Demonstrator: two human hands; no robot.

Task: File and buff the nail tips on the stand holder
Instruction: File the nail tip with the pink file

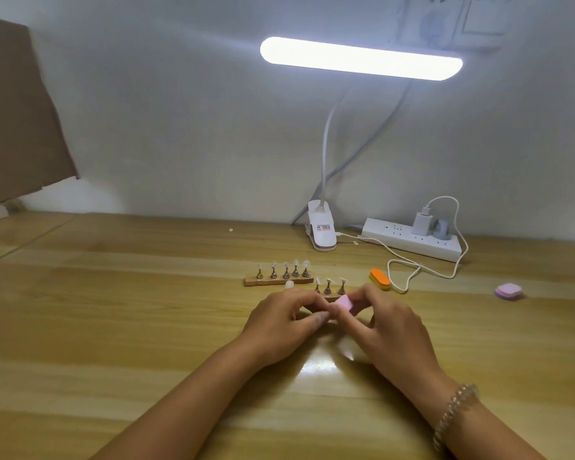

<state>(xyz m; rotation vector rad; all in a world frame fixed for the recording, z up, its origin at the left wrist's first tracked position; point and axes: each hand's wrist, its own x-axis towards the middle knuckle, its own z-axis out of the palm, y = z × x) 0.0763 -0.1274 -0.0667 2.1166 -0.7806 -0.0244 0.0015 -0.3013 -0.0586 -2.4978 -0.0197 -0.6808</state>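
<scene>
Brown cardboard sheet (17, 111) leans on the wall, far left. Light wooden bench (113, 293) carries everything. Far wooden stand holder (279, 280) has five clear nail tips on metal pegs. One loose nail tip (289, 284) lies just in front of it. Left hand (279, 318): fingers curled, thumb and forefinger together; what the grip holds is hidden, cannot tell. Near wooden stand holder (329, 289) shows three tipped pegs, the rest behind the hands. Small pink buffer block (343, 303) is pinched in the right hand (389, 322) grip. Orange oval file block (380, 279) lies just right of that holder. Pink square pad (508, 291) sits far right.
</scene>
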